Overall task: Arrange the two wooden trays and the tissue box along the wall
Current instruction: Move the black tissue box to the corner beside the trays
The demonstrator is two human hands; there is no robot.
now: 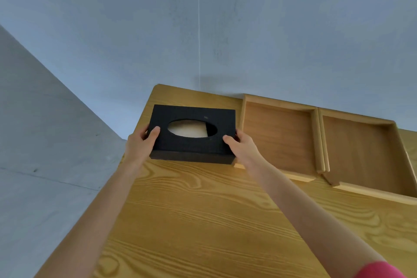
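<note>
A black tissue box [191, 144] with an oval opening on top sits near the table's far left corner, a short way from the wall. My left hand [141, 142] grips its left end and my right hand [242, 144] grips its right end, thumbs on top. To its right, two shallow wooden trays stand side by side against the wall: the nearer tray [279, 133] right beside the box, and the second tray [361, 153] touching it further right, cut off by the frame edge.
The wooden table [203, 221] ends at its left edge close to the box, with grey floor [45, 165] beyond. A pale blue-grey wall [203, 29] runs along the table's far side.
</note>
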